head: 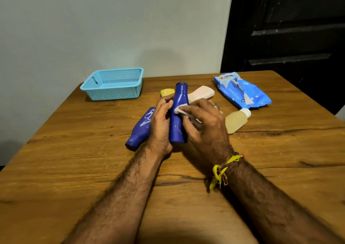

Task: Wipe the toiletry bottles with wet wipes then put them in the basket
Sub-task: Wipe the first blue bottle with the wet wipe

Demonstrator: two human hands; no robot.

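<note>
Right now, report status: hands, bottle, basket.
Left hand grips blue bottle upright; right hand presses wet wipe on it. Basket holds no bottles. Second blue bottle lies by left wrist.

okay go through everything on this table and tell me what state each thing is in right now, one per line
Held blue bottle: upright, capped, being wiped.
Wet wipe: pressed on that bottle.
Left hand: grips the bottle.
Right hand: holds the wipe.
Second blue bottle: lying down.
Yellowish bottle: lying, white cap on.
Pale pink bottle: lying down.
Basket: no bottles visible inside.
Wipes pack: lying flat.
</note>
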